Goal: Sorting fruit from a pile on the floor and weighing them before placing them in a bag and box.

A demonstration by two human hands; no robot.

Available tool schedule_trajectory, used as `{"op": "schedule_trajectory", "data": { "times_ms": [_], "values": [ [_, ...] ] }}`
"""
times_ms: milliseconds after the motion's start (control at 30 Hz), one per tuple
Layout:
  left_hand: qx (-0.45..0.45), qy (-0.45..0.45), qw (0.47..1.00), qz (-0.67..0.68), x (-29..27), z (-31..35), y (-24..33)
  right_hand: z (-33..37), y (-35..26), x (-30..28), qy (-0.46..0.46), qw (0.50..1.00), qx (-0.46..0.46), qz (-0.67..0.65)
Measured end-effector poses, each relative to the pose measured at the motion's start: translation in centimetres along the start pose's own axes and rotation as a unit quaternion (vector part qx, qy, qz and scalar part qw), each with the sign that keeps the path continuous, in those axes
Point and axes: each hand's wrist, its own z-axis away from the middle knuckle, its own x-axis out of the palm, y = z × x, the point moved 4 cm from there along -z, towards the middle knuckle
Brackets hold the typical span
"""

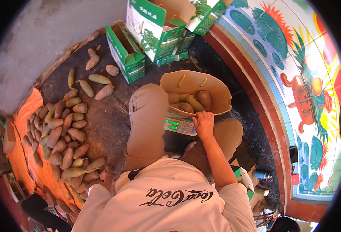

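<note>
My right hand [204,123] has its fingers hooked over the near rim of an open cardboard box [220,91]. Several root vegetables [204,101], reddish-brown and greenish, lie inside. The box sits on a digital scale [180,125] with green lit displays, between my bent knees. On my left side, my left hand [107,174] reaches down beside the pile of root vegetables [64,131]. My leg and sleeve partly cover it, and its fingers cannot be made out.
Loose root vegetables [99,79] lie beyond the pile on the dark ground sheet. Green and white cartons [151,33] stand at the far side. A low red ledge and painted tile wall [294,96] curve along the right. A blue bottle [262,175] lies at lower right.
</note>
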Motion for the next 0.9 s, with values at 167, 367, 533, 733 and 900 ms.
{"op": "schedule_trajectory", "data": {
  "times_ms": [167,367,533,733,900],
  "values": [
    [0.041,0.009,0.998,-0.041,-3.8,2.0,2.9,0.1,0.2,-0.2,0.004,1.0,0.016,-0.004],
    [0.107,0.011,0.989,-0.106,-5.9,2.5,6.2,0.3,0.1,-0.2,0.011,1.0,0.006,-0.015],
    [0.146,0.007,0.978,-0.151,-6.5,3.5,7.1,0.2,0.1,0.1,-0.008,1.0,0.008,-0.007],
    [0.175,0.003,0.965,-0.194,-6.6,4.2,6.6,0.1,0.1,0.0,-0.009,1.0,0.014,-0.009],
    [0.198,-0.002,0.953,-0.228,-6.3,4.6,5.9,0.2,0.1,0.1,-0.008,1.0,0.016,0.0]
  ]
}}
